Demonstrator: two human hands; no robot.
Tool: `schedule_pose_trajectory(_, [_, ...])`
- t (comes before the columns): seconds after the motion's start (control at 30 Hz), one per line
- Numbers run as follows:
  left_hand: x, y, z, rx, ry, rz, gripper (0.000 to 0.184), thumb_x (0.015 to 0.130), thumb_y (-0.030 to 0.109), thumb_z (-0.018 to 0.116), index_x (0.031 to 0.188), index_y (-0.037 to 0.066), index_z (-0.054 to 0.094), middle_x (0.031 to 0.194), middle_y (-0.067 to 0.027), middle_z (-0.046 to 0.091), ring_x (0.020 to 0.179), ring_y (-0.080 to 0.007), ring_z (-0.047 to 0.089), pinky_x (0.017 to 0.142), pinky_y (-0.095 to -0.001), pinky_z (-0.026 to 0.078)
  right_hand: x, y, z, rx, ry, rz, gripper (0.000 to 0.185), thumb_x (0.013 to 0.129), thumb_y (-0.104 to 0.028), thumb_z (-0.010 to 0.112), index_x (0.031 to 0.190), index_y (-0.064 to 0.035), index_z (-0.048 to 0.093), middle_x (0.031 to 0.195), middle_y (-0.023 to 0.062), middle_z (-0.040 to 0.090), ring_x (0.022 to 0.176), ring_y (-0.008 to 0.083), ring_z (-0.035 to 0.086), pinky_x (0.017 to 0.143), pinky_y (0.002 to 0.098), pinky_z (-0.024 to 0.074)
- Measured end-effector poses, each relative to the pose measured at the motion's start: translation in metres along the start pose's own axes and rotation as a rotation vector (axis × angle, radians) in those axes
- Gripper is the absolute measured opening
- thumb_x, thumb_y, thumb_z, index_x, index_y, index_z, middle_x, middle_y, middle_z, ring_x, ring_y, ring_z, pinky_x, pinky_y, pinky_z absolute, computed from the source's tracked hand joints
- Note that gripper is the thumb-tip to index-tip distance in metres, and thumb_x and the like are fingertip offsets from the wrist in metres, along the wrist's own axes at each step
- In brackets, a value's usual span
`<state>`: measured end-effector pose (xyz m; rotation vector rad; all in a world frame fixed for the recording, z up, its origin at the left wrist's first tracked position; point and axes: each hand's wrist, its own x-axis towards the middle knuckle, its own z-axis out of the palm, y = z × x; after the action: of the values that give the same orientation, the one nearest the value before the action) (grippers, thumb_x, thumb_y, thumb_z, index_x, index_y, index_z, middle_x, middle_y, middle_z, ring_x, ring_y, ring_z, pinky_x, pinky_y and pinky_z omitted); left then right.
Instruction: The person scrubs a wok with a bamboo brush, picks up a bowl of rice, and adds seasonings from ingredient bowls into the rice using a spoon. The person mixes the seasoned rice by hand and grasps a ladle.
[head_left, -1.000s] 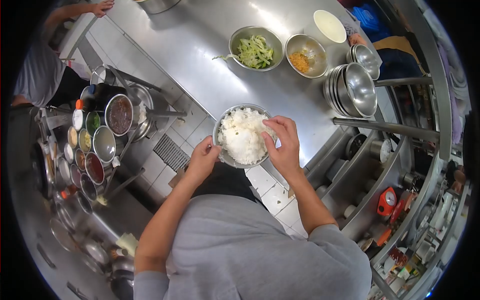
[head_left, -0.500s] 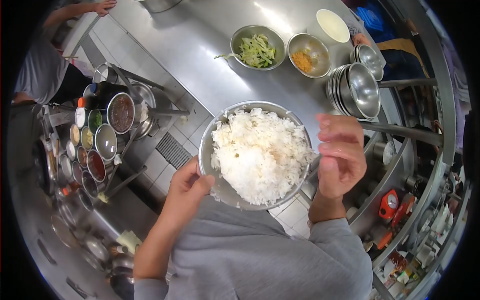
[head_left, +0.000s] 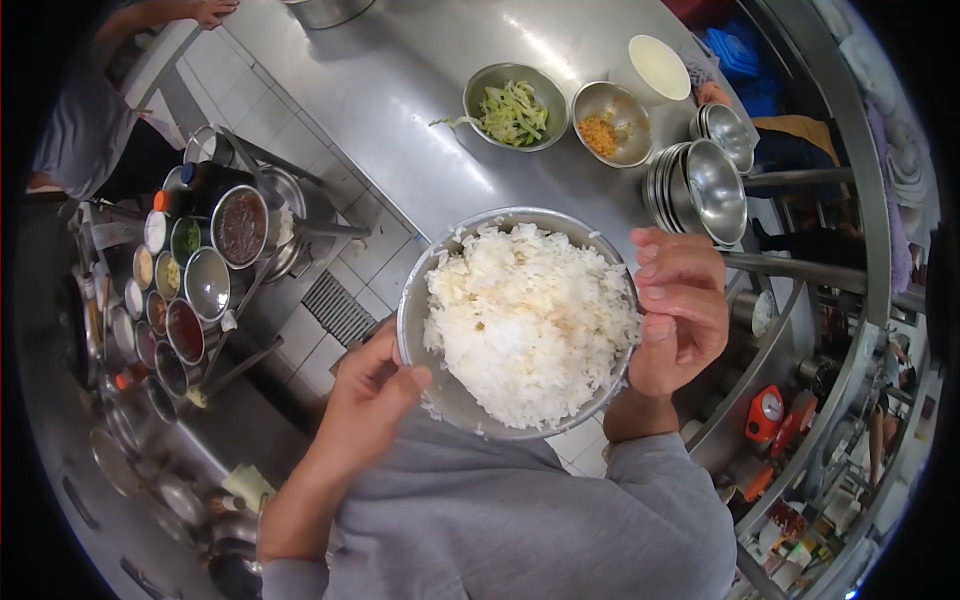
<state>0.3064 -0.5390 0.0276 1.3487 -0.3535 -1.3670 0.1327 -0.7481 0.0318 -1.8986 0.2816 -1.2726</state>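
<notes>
A metal bowl (head_left: 411, 325) heaped with white cooked rice (head_left: 525, 330) is held in front of my body. My left hand (head_left: 370, 400) grips its left rim, thumb over the edge and the other fingers beneath. At the right rim is my right hand (head_left: 685, 315), its fingers loosely bent and apart, with nothing visible in them. Whether its fingertips touch the rim or the rice I cannot tell. Beyond the bowl, the steel table bears a metal bowl of shredded green vegetable (head_left: 515, 112) and a bowl with orange crumbs (head_left: 600, 133).
A white tub (head_left: 658, 70) and stacked metal bowls (head_left: 716, 190) stand at the table's right. Sauce and seasoning containers (head_left: 240, 225) crowd the left. Another person's arm (head_left: 170, 15) shows at the upper left, and a hand (head_left: 712, 93) near the tub. A red scale (head_left: 765, 412) sits on the right shelf.
My right hand has come closer to the bowl's right rim, with its fingers a little nearer the rice. My left hand keeps its grip. The whole view has shifted slightly.
</notes>
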Motion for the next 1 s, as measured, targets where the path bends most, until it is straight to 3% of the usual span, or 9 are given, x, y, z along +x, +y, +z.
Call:
schedule_pose_trajectory(0.13, [0.002, -0.004, -0.004, -0.030, 0.004, -0.015, 0.010, 0.090, 0.009, 0.060, 0.086, 0.002, 0.055, 0.105, -0.0041, 0.057, 0.098, -0.0098, 0.051, 0.087, -0.0273, 0.041, 0.002, 0.004, 0.002, 0.005, -0.018, -0.021, 0.016, 0.088, -0.017, 0.066, 0.097, -0.0044, 0.064, 0.091, 0.0116, 0.060, 0.086, 0.0226, 0.054, 0.086, 0.0479, 0.0490])
schedule_pose_trajectory(0.23, [0.005, -0.007, -0.012, -0.046, 0.020, -0.039, 0.011, 0.090, 0.009, 0.060, 0.085, 0.003, 0.053, 0.099, -0.0025, 0.056, 0.092, -0.0078, 0.050, 0.080, -0.0252, 0.042, 0.001, 0.010, 0.005, 0.045, -0.089, -0.018, 0.013, 0.086, -0.007, 0.065, 0.098, -0.0030, 0.064, 0.100, 0.0140, 0.058, 0.091, 0.0241, 0.055, 0.089, 0.0456, 0.0479])
schedule_pose_trajectory(0.3, [0.014, -0.014, -0.017, -0.055, 0.035, -0.054, 0.011, 0.090, 0.009, 0.059, 0.085, 0.003, 0.053, 0.097, -0.0016, 0.054, 0.088, -0.0070, 0.049, 0.077, -0.0245, 0.042, -0.004, 0.018, 0.014, -0.190, 0.064, 0.013, 0.024, 0.082, 0.005, 0.061, 0.105, -0.0014, 0.061, 0.113, 0.0167, 0.054, 0.097, 0.0254, 0.055, 0.093, 0.0407, 0.0461])
schedule_pose_trajectory(0.4, [0.045, -0.030, -0.026, 0.125, -0.003, 0.108, 0.009, 0.092, 0.008, 0.055, 0.085, 0.003, 0.052, 0.096, 0.0005, 0.052, 0.082, -0.0069, 0.049, 0.072, -0.0244, 0.043, -0.004, 0.030, 0.020, -0.113, 0.208, 0.128, 0.036, 0.080, 0.013, 0.056, 0.114, -0.0005, 0.056, 0.121, 0.0182, 0.049, 0.101, 0.0253, 0.055, 0.094, 0.0369, 0.0445])
schedule_pose_trajectory(0.47, [0.066, -0.041, -0.029, 0.088, 0.045, -0.039, 0.007, 0.092, 0.008, 0.055, 0.086, 0.004, 0.053, 0.090, 0.0006, 0.053, 0.081, -0.0072, 0.052, 0.071, -0.0247, 0.046, -0.011, 0.040, 0.017, -0.097, 0.184, 0.156, 0.039, 0.083, 0.012, 0.055, 0.120, 0.0003, 0.053, 0.119, 0.0166, 0.050, 0.100, 0.0211, 0.056, 0.091, 0.0340, 0.0455])
schedule_pose_trajectory(0.63, [0.115, -0.103, -0.045, 0.081, 0.000, -0.046, 0.007, 0.091, 0.010, 0.056, 0.085, 0.008, 0.055, 0.081, 0.0034, 0.053, 0.072, -0.0043, 0.051, 0.065, -0.0205, 0.045, -0.030, 0.052, 0.001, -0.129, 0.159, 0.472, 0.028, 0.093, 0.001, 0.057, 0.121, 0.0014, 0.054, 0.099, 0.0088, 0.060, 0.086, 0.0138, 0.058, 0.082, 0.0284, 0.0483])
schedule_pose_trajectory(0.8, [0.135, -0.133, -0.044, 0.074, 0.015, -0.132, 0.007, 0.091, 0.011, 0.054, 0.083, 0.009, 0.053, 0.081, 0.0036, 0.054, 0.076, -0.0041, 0.052, 0.065, -0.0210, 0.046, -0.037, 0.051, 0.001, -0.103, 0.171, 0.489, 0.022, 0.097, -0.009, 0.055, 0.116, 0.0022, 0.058, 0.089, 0.0079, 0.061, 0.077, 0.0137, 0.057, 0.070, 0.0266, 0.0491])
schedule_pose_trajectory(0.9, [0.141, -0.144, -0.042, 0.085, 0.031, -0.145, 0.013, 0.091, 0.013, 0.058, 0.081, 0.009, 0.050, 0.083, -0.0001, 0.055, 0.084, -0.0103, 0.058, 0.069, -0.0255, 0.051, -0.037, 0.052, 0.011, -0.004, 0.148, 0.475, 0.020, 0.099, -0.014, 0.053, 0.105, 0.0028, 0.062, 0.084, 0.0071, 0.060, 0.073, 0.0121, 0.056, 0.064, 0.0245, 0.0459])
schedule_pose_trajectory(1.0, [0.137, -0.153, -0.046, -0.074, -0.072, -0.120, 0.021, 0.094, 0.028, 0.062, 0.098, 0.008, 0.056, 0.097, -0.0027, 0.057, 0.097, -0.0150, 0.060, 0.071, -0.0312, 0.057, -0.038, 0.051, 0.044, 0.038, 0.042, 0.488, 0.030, 0.101, -0.019, 0.050, 0.082, 0.0015, 0.059, 0.069, 0.0051, 0.056, 0.056, 0.0090, 0.049, 0.050, 0.0224, 0.0349])
